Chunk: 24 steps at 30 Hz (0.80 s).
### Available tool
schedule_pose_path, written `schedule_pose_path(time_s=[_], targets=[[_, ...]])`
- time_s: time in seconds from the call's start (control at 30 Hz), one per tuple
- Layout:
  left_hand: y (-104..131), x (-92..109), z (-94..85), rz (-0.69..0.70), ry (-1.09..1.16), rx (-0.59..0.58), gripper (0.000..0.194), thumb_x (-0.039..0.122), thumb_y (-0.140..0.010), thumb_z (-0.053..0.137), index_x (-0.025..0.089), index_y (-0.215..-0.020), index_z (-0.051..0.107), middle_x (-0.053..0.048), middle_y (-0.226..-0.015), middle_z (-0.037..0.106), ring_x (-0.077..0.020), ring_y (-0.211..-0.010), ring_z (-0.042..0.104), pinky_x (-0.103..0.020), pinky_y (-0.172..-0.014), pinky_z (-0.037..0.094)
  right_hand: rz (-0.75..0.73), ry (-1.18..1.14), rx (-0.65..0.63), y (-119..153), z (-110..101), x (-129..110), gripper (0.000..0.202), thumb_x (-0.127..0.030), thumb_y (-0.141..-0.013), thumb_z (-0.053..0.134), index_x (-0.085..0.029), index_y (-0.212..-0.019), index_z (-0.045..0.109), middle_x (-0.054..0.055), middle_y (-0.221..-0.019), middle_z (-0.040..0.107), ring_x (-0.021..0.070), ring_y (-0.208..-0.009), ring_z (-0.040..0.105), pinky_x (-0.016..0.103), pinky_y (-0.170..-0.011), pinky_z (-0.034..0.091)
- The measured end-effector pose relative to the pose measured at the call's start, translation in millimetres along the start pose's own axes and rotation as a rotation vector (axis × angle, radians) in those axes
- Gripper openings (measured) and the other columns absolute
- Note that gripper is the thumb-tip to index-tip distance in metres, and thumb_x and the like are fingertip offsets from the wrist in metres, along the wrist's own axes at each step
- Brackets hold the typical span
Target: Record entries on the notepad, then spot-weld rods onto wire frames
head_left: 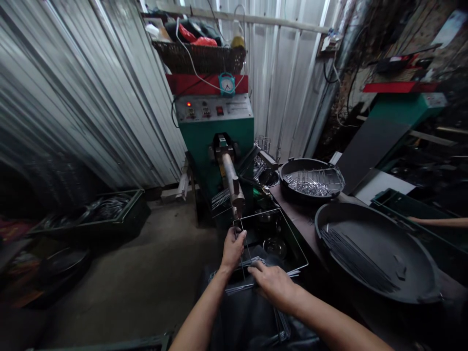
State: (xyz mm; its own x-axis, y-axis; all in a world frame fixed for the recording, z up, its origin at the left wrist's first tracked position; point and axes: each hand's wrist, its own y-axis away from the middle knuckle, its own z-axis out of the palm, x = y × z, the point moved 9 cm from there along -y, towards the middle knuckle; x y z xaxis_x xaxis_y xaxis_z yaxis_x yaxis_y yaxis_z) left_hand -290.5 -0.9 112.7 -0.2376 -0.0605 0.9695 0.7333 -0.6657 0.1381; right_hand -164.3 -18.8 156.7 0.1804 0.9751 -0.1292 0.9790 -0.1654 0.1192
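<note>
A thin wire frame point(292, 233), bent into a rectangle, reaches out to the right below the arm of a green machine point(215, 131). Just under the machine's metal tip point(238, 202), my left hand point(233, 249) pinches the frame's near-left part and a thin rod. Lower and to the right, my right hand point(275, 285) has its fingers closed at the lower end of that wire. More wire frames point(239, 288) lie stacked on my lap beneath both hands. The fingertips partly hide the exact contact with the wires.
On the right stand a large black pan point(380, 219) with dark rods point(358, 263) and a smaller pan point(312, 195) with short wire pieces. A green bin point(135, 204) is at left. Another person's arm point(438, 222) shows at the right edge.
</note>
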Motion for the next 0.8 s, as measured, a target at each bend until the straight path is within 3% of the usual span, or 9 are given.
schedule_pose_path(time_s=[0.2, 0.3, 0.4, 0.57, 0.8], targets=[[-4.1, 2.1, 3.3, 0.005, 0.065, -0.018, 0.026, 0.038, -0.071, 0.057, 0.022, -0.078, 0.036, 0.014, -0.043, 0.023, -0.0027, -0.027, 0.020, -0.015, -0.030, 0.015, -0.049, -0.032, 0.011, -1.8, -8.2, -0.7, 0.040, -0.019, -0.075, 0.055, -0.018, -0.114, 0.046, 0.009, -0.103, 0.054, 0.0199, -0.078, 0.060, 0.028, -0.062, 0.047], [3.4, 0.1, 2.9, -0.010, 0.059, -0.011, 0.029, 0.040, -0.070, 0.058, 0.022, -0.083, 0.041, 0.013, -0.046, 0.029, -0.0022, -0.028, 0.023, -0.015, -0.030, 0.017, -0.068, -0.056, 0.020, -1.9, -7.9, -1.4, 0.041, -0.019, -0.075, 0.054, -0.017, -0.115, 0.045, 0.008, -0.105, 0.054, 0.0201, -0.082, 0.059, 0.028, -0.064, 0.047], [15.3, -8.9, 7.1, -0.045, 0.049, -0.086, 0.034, 0.045, -0.069, 0.057, 0.019, -0.088, 0.046, 0.011, -0.049, 0.036, -0.0024, -0.031, 0.028, -0.016, -0.032, 0.019, -0.066, -0.048, 0.020, -3.0, -5.6, -0.7, 0.042, -0.018, -0.075, 0.055, -0.016, -0.116, 0.044, 0.009, -0.106, 0.054, 0.0210, -0.083, 0.059, 0.029, -0.065, 0.047], [26.9, -26.0, 13.7, -0.120, 0.120, -0.245, 0.034, 0.048, -0.069, 0.057, 0.016, -0.078, 0.048, 0.009, -0.047, 0.036, -0.0022, -0.032, 0.028, -0.016, -0.033, 0.018, -0.070, -0.057, 0.034, -4.7, -3.2, -0.4, 0.043, -0.019, -0.074, 0.056, -0.017, -0.115, 0.044, 0.008, -0.106, 0.053, 0.0202, -0.084, 0.058, 0.029, -0.065, 0.047], [25.6, -25.7, 11.7, -0.123, 0.150, -0.258, 0.034, 0.049, -0.068, 0.058, 0.018, -0.077, 0.046, 0.010, -0.047, 0.038, -0.0020, -0.031, 0.029, -0.016, -0.033, 0.018, -0.053, -0.091, 0.047, -6.3, -6.2, -1.6, 0.042, -0.021, -0.075, 0.056, -0.019, -0.115, 0.046, 0.008, -0.105, 0.053, 0.0198, -0.085, 0.058, 0.029, -0.067, 0.046]])
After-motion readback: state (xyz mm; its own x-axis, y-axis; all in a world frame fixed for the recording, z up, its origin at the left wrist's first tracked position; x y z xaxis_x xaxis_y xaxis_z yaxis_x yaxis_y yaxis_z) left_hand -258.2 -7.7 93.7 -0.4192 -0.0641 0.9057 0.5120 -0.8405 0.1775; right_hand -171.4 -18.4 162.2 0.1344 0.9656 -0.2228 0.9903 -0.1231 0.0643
